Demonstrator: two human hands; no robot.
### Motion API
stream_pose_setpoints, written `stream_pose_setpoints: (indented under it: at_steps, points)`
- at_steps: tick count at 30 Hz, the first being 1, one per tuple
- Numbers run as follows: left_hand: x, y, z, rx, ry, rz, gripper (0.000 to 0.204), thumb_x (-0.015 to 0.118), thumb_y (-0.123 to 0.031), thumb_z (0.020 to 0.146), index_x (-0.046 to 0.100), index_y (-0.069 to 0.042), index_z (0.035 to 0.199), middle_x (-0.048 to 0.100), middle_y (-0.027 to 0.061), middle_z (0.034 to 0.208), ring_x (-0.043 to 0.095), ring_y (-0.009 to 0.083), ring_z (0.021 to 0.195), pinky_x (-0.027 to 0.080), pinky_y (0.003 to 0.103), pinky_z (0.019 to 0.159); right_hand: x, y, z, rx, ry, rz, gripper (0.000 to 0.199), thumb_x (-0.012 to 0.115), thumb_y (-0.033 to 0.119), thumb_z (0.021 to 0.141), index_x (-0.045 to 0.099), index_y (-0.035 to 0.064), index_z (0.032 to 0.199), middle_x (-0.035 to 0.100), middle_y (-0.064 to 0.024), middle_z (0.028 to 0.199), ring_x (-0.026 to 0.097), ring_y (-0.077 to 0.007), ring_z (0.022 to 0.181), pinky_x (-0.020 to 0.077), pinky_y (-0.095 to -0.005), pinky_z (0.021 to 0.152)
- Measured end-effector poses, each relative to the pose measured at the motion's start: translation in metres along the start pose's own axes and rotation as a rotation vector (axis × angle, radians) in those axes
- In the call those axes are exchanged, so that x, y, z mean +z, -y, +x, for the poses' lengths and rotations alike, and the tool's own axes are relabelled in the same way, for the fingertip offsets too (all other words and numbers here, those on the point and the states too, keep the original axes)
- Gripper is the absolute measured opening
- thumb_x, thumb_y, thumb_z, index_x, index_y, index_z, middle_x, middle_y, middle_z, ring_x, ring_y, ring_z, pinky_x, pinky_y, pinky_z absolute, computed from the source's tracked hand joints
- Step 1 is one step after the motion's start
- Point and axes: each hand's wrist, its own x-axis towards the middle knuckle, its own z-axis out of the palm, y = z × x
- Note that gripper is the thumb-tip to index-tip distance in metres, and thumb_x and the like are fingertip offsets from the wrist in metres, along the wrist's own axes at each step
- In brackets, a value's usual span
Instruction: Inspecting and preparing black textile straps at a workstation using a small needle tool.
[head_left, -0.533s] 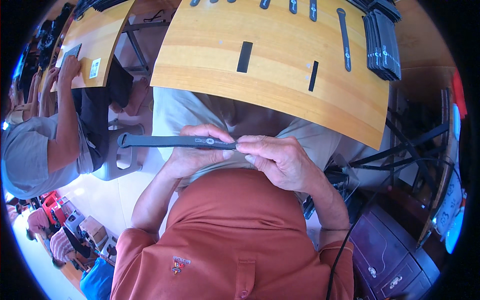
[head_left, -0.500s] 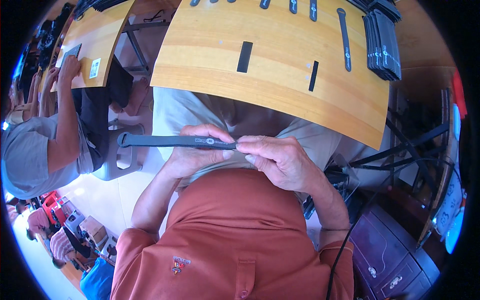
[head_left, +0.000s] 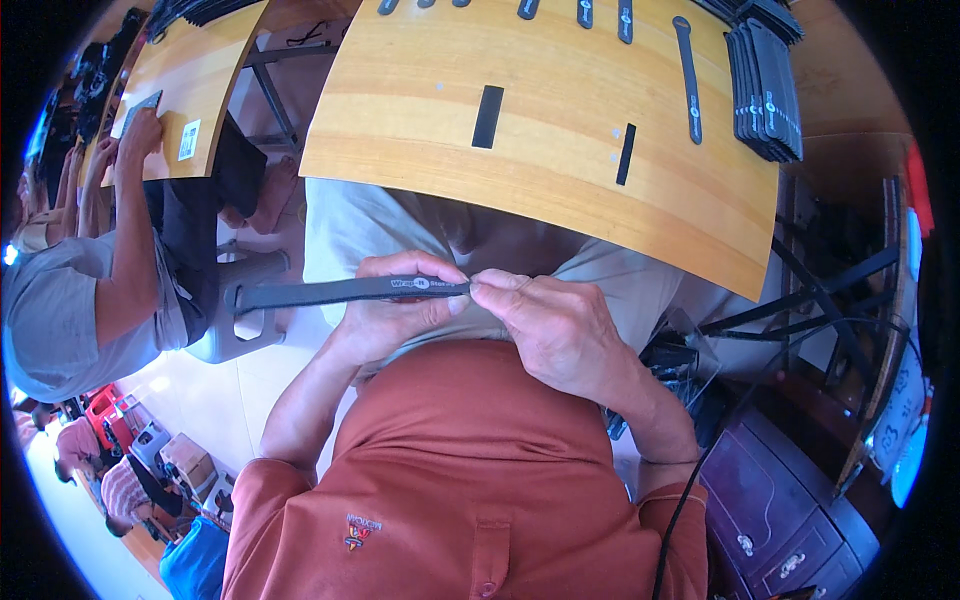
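A long dark grey fabric strap (head_left: 330,291) with pale lettering and a loop at its left end lies across my lap in the air. My left hand (head_left: 392,310) grips it near its right end, fingers behind and thumb in front. At that right end my right hand (head_left: 545,320) pinches the tip between thumb and fingers, close against the left fingertips. What the right fingertips hold besides the strap tip, if anything, is too small to make out.
Ahead stands a wooden table (head_left: 400,130) with a black rectangle (head_left: 488,116), a thin black strip (head_left: 626,155), a lone strap (head_left: 689,80) and a stack of straps (head_left: 765,95). A seated co-worker (head_left: 80,300) is at left; a purple cabinet (head_left: 770,500) stands at lower right.
The strap's looped left end has dipped slightly and swung a little left. My right hand has turned, its fingers drawing closer together at the strap tip.
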Motion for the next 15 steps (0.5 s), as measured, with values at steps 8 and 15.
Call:
stream_pose_setpoints:
  at_steps: [8, 15]
  points:
    - [0.014, 0.015, -0.006, 0.117, -0.124, 0.071, 0.014, 0.076, -0.009, 0.087, 0.069, -0.003, 0.098, 0.067, -0.0014, 0.084, 0.054, 0.0025, 0.072, 0.044, 0.019, 0.063, 0.007, 0.008, -0.004, -0.004, -0.053, -0.165, 0.035, 0.062, -0.001, 0.078, 0.064, -0.0011, 0.112, 0.069, -0.014, 0.111, 0.065, -0.0268, 0.069, 0.0563, -0.0369, 0.061]
    - [0.016, 0.013, -0.006, 0.272, -0.11, 0.21, 0.014, 0.077, -0.008, 0.086, 0.067, -0.005, 0.095, 0.069, 0.0032, 0.082, 0.062, 0.0077, 0.07, 0.049, 0.024, 0.061, 0.0, 0.001, -0.003, 0.083, 0.01, 0.086, 0.033, 0.061, 0.001, 0.079, 0.064, -0.0002, 0.111, 0.071, -0.0161, 0.1, 0.069, -0.0321, 0.08, 0.0566, -0.0426, 0.067]
